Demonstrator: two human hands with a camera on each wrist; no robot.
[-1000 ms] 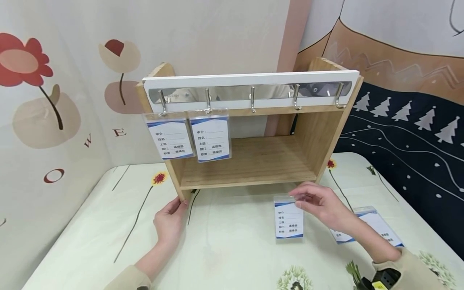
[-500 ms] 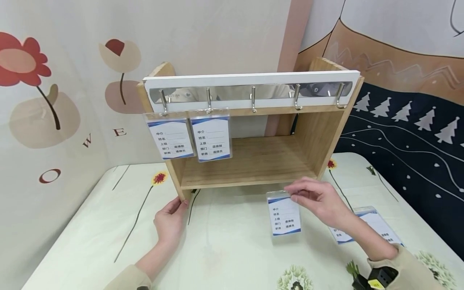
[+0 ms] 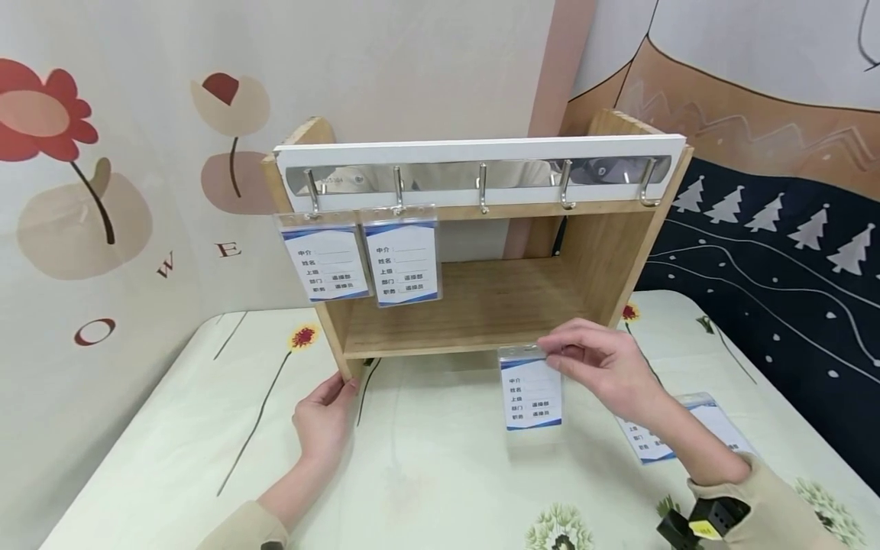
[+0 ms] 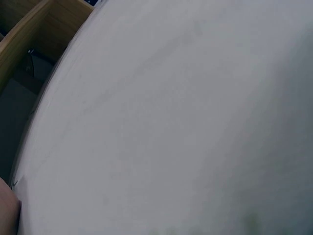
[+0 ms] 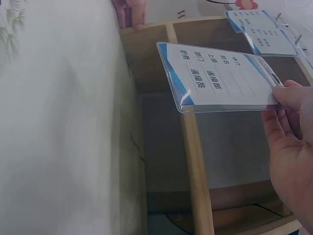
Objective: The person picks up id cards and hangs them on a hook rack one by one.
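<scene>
My right hand (image 3: 605, 367) pinches the top right corner of a clear-sleeved name badge (image 3: 531, 393) between thumb and fingers. That badge hangs upright just in front of the shelf's lower board, its printed side toward me. In the right wrist view the same badge (image 5: 220, 81) shows its slotted top edge by the thumb. My left hand (image 3: 323, 420) grips the bottom of the left side panel of the wooden shelf (image 3: 474, 305). Two more name badges hang side by side, the left one (image 3: 326, 263) and the right one (image 3: 403, 263), on the two leftmost hooks.
A white rail with a metal strip (image 3: 440, 176) runs along the shelf's top front, and its three right hooks, such as the middle hook (image 3: 483, 191), carry nothing. Badges (image 3: 715, 420) lie on the flowered tablecloth (image 3: 426, 473), partly behind my right forearm. Printed curtains (image 3: 440, 69) stand behind.
My right hand has lifted the badge and brought it left, closer to the shelf; the badge tilted briefly and now hangs straight. My left hand has stayed on the side panel.
</scene>
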